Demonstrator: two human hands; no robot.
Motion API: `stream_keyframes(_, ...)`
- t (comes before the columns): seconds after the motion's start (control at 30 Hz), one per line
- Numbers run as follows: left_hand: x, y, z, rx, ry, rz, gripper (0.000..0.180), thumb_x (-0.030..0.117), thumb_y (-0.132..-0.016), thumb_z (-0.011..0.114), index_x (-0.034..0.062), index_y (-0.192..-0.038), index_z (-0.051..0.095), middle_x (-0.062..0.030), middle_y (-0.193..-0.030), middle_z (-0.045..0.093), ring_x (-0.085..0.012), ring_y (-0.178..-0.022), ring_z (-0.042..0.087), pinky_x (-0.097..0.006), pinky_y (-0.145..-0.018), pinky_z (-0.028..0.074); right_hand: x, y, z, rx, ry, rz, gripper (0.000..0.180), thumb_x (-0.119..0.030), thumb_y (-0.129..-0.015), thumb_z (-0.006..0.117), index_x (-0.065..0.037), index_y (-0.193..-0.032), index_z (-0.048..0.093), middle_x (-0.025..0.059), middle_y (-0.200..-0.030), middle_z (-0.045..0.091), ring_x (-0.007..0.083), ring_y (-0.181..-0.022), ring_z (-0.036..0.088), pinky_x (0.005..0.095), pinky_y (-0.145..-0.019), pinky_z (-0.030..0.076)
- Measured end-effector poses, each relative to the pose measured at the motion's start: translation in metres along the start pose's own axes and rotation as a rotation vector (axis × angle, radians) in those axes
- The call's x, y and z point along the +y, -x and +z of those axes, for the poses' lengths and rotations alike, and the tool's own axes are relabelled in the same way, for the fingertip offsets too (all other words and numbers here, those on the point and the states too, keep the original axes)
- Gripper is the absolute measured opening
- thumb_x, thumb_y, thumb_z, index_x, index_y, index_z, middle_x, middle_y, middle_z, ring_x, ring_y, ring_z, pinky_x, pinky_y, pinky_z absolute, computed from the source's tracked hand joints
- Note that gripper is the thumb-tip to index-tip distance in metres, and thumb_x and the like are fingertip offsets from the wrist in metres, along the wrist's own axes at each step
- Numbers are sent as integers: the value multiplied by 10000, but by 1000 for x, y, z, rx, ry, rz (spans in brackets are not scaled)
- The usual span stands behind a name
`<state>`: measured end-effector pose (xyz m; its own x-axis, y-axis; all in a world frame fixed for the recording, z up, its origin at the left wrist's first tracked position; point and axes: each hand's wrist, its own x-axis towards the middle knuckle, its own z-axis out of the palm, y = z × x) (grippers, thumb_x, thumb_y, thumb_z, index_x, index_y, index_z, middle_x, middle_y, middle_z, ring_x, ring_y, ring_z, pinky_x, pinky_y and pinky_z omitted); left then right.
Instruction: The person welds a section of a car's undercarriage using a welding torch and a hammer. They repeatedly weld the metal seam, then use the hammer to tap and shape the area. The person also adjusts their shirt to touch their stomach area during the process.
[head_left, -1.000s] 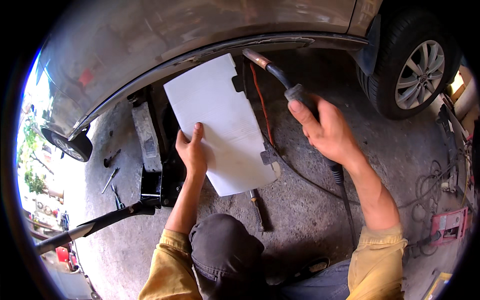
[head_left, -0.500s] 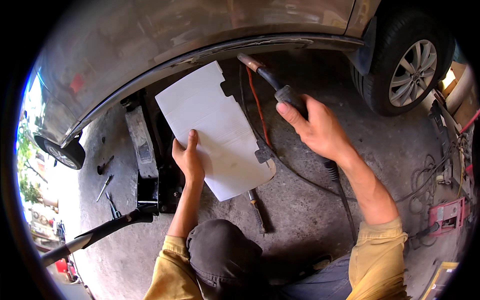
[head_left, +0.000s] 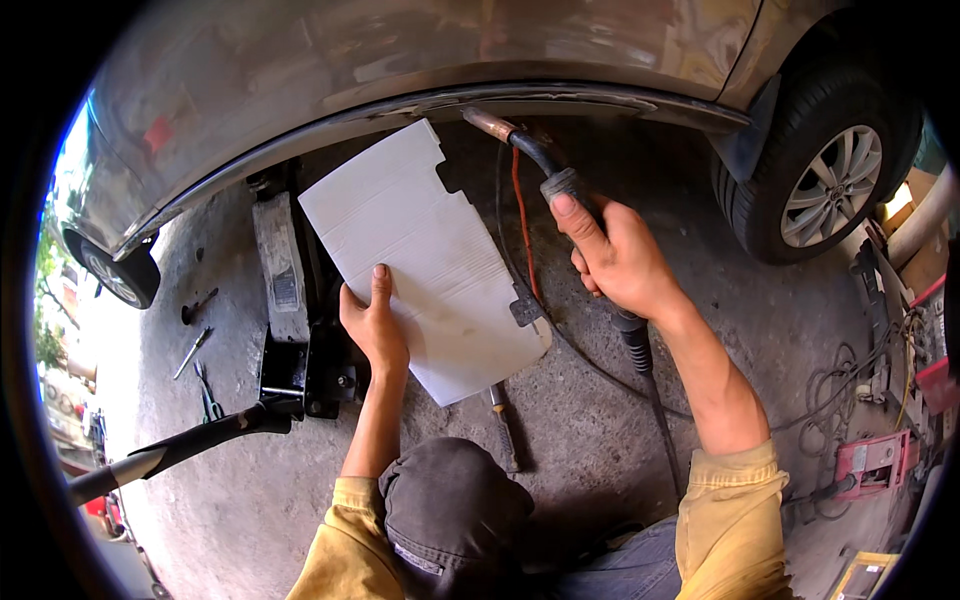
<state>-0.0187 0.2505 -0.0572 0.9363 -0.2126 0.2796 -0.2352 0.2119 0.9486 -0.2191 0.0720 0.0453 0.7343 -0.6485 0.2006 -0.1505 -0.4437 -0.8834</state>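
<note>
White sheet (head_left: 420, 240) is in the L grip (head_left: 375, 325); the thumb lies flat on top, fingers tuck under, so that grip is holding the sheet tight; the sheet hangs at a slant over the floor (head_left: 600, 370), w/ its top end nr the low edge of the car (head_left: 400, 55); its R side has a bite cut out.

R grip (head_left: 620, 260) is closed round a black torch (head_left: 541, 155), thumb on top; the torch has a bent neck & a copper-coloured nose (head_left: 490, 123); the nose points up & L, right by the car's low edge; can't tell if it touches; the sheet's top corner is nr the nose, w/ a gap btwn.

Black cable (head_left: 655, 430) runs down from the torch; an orange cord (head_left: 523, 220) hangs btwn sheet & torch.

Grey-and-black jack (head_left: 282, 270) sits L of the sheet, w/ a long bar (head_left: 190, 445) poking out low L; pliers (head_left: 208, 390) & a thin silver tool (head_left: 192, 353) lie on the floor nr it; a tool w/ a dark handle (head_left: 503, 430) lies just past the sheet's low end.

Big wheel (head_left: 832, 187) is up on the R; a pink-red box (head_left: 875, 463) is below it; a dark cap (head_left: 455, 500) & yellow sleeves (head_left: 345, 550) show at the bottom.
</note>
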Motion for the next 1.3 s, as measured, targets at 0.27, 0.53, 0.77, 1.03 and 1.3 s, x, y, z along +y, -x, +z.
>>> stream_keyframes(0.27,7,-1,2,9,50,6,326,264,-884,708,-32,-943,586,-66,-896,623,-138,-820,542,-278,-776,430,-4,-3,-2,-95,-235,119,577,-606,-924,510,-31,-876,528,0,-575,465,71,-445,452,223,-414,364)
stream_keyframes(0.53,22,-3,16,-140,44,66,317,268,-891,709,-16,-951,581,-49,-887,624,-121,-807,542,-260,-747,431,-3,10,-24,27,-31,100,631,-643,-886,542,-17,-804,545,28,-555,506,110,-448,515,291,-445,425)
stream_keyframes(0.77,24,9,58,-334,-62,85,396,293,-891,706,-52,-1040,582,-82,-936,643,-130,-844,561,-270,-790,447,29,48,-79,208,232,126,623,-592,-904,551,29,-878,591,166,-665,602,360,-683,611,420,-672,484)
stream_keyframes(1.03,16,16,111,-396,-184,104,437,320,-871,716,-68,-1031,594,-129,-942,667,-177,-850,597,-309,-791,469,57,68,-114,268,82,171,649,-644,-886,539,-19,-715,512,32,-519,505,138,-442,535,317,-455,440)
stream_keyframes(1.3,14,19,132,-378,-178,105,460,353,-857,731,-56,-1019,599,-123,-947,661,-180,-845,596,-312,-783,471,59,58,-117,240,0,151,632,-630,-889,547,-4,-801,545,25,-571,515,104,-437,518,266,-416,413)
